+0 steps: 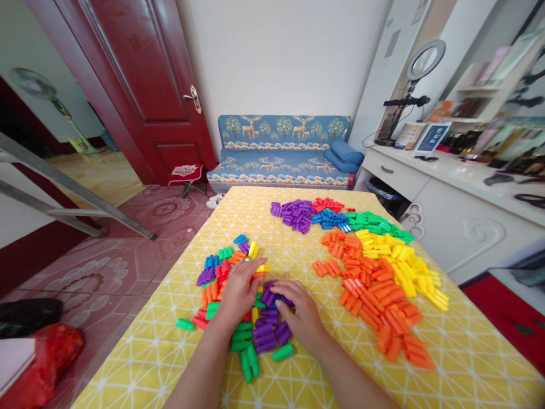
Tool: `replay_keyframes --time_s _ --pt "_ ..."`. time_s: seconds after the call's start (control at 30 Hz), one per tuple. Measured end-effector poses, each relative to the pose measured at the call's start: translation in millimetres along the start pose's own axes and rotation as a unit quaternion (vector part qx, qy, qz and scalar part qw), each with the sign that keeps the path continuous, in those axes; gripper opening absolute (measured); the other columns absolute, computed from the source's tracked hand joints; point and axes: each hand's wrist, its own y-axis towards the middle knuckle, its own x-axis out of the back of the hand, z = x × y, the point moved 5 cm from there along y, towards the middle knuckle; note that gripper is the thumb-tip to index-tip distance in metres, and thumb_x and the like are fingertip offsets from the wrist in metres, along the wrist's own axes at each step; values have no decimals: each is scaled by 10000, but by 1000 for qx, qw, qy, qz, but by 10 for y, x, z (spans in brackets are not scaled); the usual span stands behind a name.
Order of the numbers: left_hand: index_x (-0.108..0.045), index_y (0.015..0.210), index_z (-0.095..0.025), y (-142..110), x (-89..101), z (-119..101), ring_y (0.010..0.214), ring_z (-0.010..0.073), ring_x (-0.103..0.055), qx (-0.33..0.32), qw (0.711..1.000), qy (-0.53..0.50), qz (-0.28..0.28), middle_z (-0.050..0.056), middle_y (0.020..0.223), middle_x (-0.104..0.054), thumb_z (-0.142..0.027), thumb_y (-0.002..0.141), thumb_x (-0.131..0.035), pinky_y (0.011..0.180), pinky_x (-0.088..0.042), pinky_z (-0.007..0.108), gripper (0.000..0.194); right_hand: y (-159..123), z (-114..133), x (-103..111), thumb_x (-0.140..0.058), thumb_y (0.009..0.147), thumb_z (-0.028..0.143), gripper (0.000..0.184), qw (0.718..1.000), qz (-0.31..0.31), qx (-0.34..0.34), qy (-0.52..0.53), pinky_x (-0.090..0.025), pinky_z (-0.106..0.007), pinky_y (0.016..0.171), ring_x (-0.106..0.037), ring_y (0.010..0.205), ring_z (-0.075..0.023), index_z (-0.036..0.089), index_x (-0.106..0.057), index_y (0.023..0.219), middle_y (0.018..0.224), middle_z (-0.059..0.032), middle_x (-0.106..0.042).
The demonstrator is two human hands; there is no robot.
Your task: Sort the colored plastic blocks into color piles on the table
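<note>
A mixed pile of short plastic tubes, much like pen caps, lies under and between my hands. My left hand (pixel 240 287) reaches over the pile with its fingers stretched out, close to a yellow tube (pixel 264 267) and several orange tubes (pixel 208 293). My right hand (pixel 303 312) is at the pile's right side, thumb and index finger apart around purple tubes (pixel 268 296). Whether its fingertips press on one is hard to tell. Nearer to me lie green tubes (pixel 249 363) and more purple tubes (pixel 264 336). A lone green tube (pixel 283 352) rests below my right hand.
Across the table, tubes lie grouped by colour: purple (pixel 298 215), red (pixel 327 204), blue (pixel 330 219), green (pixel 378 224), yellow (pixel 409 264) and orange (pixel 374 295). A yellow patterned cloth (pixel 149 352) covers the table. Beyond are a blue sofa (pixel 276 162) and a white dresser (pixel 451 210).
</note>
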Motion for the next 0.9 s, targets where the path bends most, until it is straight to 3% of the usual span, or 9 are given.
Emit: replay_keyframes --time_s 0.1,0.23,0.4,0.57,0.67,0.8,0.9 --pt "-526 1324 -240 -25 6 -43 1209 248 -538 27 996 -82 11 74 1299 -607 -328 881 -575 1035 -410 423 454 -15 -78 39 -573 868 264 281 995 -63 -54 53 -466 -358 944 -598 1057 -201 249 -615 1146 1132 -55 -659" --pt "-528 1322 -262 -85 -63 -211 1246 227 -516 17 981 -171 88 47 1336 -582 -381 895 -563 1049 -403 366 445 -33 -131 74 -605 851 342 351 982 -115 -99 110 -494 -322 881 -619 1005 -198 217 -574 1177 1115 -65 -658" --pt "-480 1379 -255 -117 -144 -349 885 176 -678 8 970 -194 146 75 1203 -659 -335 972 -402 847 -528 326 422 -29 -128 81 -597 859 354 245 976 -112 -99 156 -511 -271 710 -623 812 -163 213 -630 1056 942 -34 -663" --pt "-605 1248 -238 -68 -123 -309 1104 204 -608 -34 987 -142 66 71 1189 -667 -279 937 -489 966 -475 352 334 -24 -191 94 -617 836 348 197 957 -130 -152 211 -506 -265 645 -615 723 -153 192 -635 954 829 -19 -653" --pt "-651 1165 -208 -41 -95 -188 1022 195 -644 -29 993 -113 11 76 1093 -702 -254 932 -492 908 -509 337 285 -32 -233 148 -632 812 357 218 936 -179 -185 241 -514 -273 627 -631 694 -159 181 -630 940 800 -26 -670" --pt "-679 1096 -196 -26 -74 -48 968 190 -657 -37 997 -70 -19 73 1025 -706 -216 922 -493 864 -533 329 256 -56 -276 461 -654 792 376 260 905 -287 -212 231 -517 -274 610 -649 679 -165 165 -627 940 753 -31 -677" --pt "-681 1092 -205 -30 -80 -6 975 188 -657 -39 998 -45 -14 67 1043 -698 -206 918 -492 865 -539 328 257 -60 -306 1001 -675 774 373 312 892 -368 -189 183 -519 -270 610 -653 669 -152 170 -621 1005 798 -25 -673"
